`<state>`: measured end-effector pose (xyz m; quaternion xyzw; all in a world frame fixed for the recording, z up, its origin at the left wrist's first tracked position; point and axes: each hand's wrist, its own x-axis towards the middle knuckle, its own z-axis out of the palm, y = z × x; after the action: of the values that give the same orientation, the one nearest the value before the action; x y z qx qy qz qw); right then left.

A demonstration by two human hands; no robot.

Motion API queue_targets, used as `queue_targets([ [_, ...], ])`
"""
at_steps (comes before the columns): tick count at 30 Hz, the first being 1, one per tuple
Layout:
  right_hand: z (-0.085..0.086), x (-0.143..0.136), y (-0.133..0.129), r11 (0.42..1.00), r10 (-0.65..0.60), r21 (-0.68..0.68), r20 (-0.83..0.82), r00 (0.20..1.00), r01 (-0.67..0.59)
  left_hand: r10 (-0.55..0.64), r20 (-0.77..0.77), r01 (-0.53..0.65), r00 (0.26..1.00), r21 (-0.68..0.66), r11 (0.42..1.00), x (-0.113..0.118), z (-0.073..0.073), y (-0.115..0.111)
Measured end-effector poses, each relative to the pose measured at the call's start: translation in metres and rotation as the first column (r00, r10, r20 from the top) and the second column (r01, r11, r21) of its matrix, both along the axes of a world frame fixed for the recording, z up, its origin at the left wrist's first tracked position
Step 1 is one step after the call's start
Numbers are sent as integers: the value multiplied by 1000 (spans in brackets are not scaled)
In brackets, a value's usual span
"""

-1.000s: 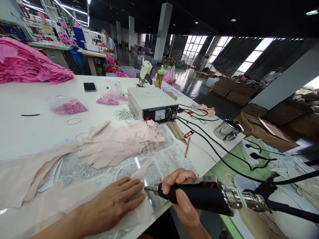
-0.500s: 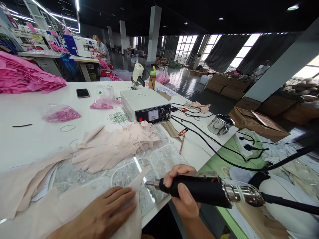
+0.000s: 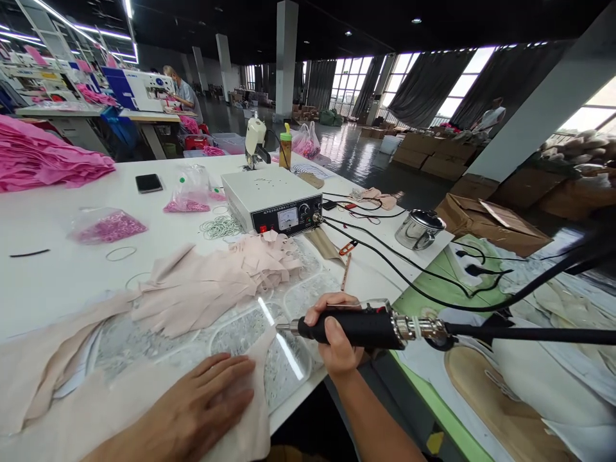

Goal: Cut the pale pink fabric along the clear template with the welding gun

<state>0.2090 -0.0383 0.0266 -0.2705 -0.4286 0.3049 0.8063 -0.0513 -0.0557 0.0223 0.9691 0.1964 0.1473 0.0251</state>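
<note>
My left hand [image 3: 206, 398] lies flat with its fingers stretched out on a pale pink fabric piece [image 3: 255, 410]. The narrow end of that piece points up towards the metal tip of a black handheld ultrasonic tool [image 3: 351, 328]. My right hand [image 3: 337, 340] is wrapped round the tool's body; the tip is at the strip's end, and whether it touches I cannot tell. A thick cable runs from the tool to the right. Beyond my hands, a heap of cut pale pink pieces [image 3: 216, 282] rests on the clear, scuffed sheet [image 3: 308, 289] over the white table.
A white control box [image 3: 269, 199] with a dial stands mid-table, black cables trailing right. Around it are an orange cutter [image 3: 348, 248], a glass jar [image 3: 419, 230], a phone [image 3: 149, 183] and bags of pink bits [image 3: 108, 224]. A green surface [image 3: 433, 398] adjoins at right.
My right hand has brought the tool left and up, its tip now at the end of the fabric strip. My left hand stays on the fabric. The view has shifted slightly.
</note>
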Motion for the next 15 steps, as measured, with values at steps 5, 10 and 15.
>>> queue_targets([
  [5,2,-1,3,1000,-12,19,16,1000,11,190,187,-195,964,10,981,17,-10,7],
  [10,2,-2,3,1000,9,14,36,999,-10,208,141,-222,968,94,970,23,-23,21],
  [15,-1,0,4,1000,25,-7,34,999,-25,167,34,-169,985,103,980,16,-27,29],
])
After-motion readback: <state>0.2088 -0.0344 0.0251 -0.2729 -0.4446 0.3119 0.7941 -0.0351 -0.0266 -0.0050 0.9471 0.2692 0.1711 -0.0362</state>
